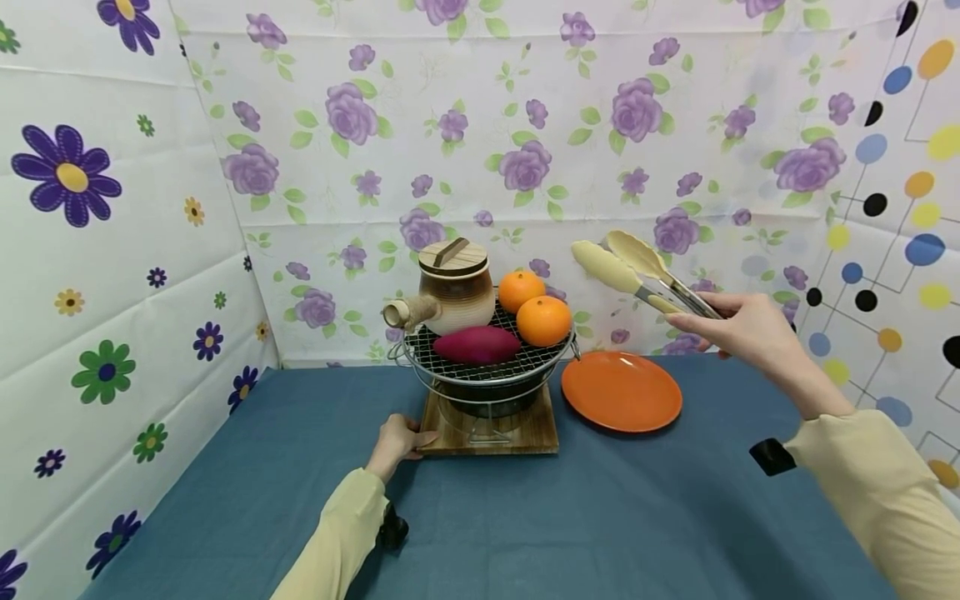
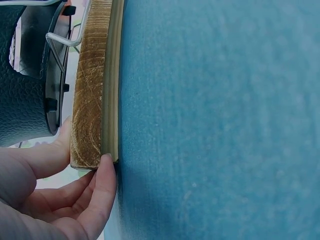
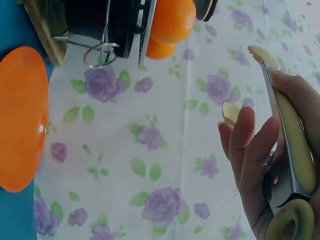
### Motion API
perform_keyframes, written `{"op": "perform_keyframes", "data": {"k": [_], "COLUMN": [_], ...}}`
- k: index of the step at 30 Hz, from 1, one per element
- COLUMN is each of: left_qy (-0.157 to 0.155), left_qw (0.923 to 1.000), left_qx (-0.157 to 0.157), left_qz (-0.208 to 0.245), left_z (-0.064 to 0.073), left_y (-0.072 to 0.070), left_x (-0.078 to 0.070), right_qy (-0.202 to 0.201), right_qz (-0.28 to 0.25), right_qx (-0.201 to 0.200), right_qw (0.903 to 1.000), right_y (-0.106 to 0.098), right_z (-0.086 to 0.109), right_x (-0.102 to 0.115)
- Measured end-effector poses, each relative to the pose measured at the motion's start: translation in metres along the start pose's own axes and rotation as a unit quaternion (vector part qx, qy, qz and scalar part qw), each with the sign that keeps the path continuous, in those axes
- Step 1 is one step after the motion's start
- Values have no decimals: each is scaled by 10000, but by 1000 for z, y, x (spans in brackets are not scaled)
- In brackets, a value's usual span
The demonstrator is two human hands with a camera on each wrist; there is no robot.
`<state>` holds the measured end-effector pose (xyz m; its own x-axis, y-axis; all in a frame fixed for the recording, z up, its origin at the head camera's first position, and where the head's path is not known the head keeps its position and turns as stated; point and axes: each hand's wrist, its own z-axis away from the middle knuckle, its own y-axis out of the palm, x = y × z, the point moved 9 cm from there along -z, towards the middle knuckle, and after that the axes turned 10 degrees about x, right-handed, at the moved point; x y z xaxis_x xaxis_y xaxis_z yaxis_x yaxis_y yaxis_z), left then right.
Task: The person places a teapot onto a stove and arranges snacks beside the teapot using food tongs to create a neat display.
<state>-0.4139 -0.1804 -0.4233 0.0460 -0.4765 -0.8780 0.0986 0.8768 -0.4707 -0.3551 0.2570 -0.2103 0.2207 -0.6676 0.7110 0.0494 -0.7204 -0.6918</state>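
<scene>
My left hand (image 1: 397,439) grips the near left corner of a wooden board (image 1: 538,429). In the left wrist view, the thumb lies on one side of the board (image 2: 90,100) and fingertips touch its edge. A dark stove with a round wire grill (image 1: 491,382) stands on this board. The grill holds a purple sweet potato (image 1: 477,345), two oranges (image 1: 543,322) and a brown-and-cream side-handled pot (image 1: 453,308) with a wooden lid. Raised at the right, my right hand (image 1: 753,333) holds metal tongs (image 1: 603,265) with cream tips; these tips are apart with nothing between them.
An orange plate (image 1: 622,392) lies on the blue tablecloth (image 1: 570,517), right of the board. Floral sheets (image 1: 480,117) hang behind and at the left, a dotted one (image 1: 885,250) at the right.
</scene>
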Motion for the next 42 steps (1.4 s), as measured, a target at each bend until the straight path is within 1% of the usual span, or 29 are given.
{"op": "perform_keyframes", "data": {"k": [3,9,15,18,25,28,35,42], "left_qy": [-37,-83,-56,-94,-19,-52,-50,-77], "left_qw": [10000,9999,10000,9999,10000,10000,9998,9998], "left_qx": [11,22,29,22,13,19,2,-5], "left_qz": [30,-84,-63,-49,-47,-38,-187,-172], "left_z": [0,-2,-1,-1,-2,-2,-2,-3], "left_y": [0,1,1,1,1,1,1,0], "left_x": [1,3,3,3,2,2,2,3], "right_qy": [-7,-9,269,389,579,669,916,1142], "right_qz": [115,179,249,315,409,430,456,572], "right_qx": [-133,-385,-499,-529,-536,-537,-501,-450], "right_qw": [9998,9991,9981,9973,9960,9954,9935,9908], "right_y": [-5,-13,-20,-23,-28,-30,-31,-32], "right_z": [1,4,7,9,13,13,14,14], "right_x": [-5,-17,-34,-41,-57,-66,-86,-102]}}
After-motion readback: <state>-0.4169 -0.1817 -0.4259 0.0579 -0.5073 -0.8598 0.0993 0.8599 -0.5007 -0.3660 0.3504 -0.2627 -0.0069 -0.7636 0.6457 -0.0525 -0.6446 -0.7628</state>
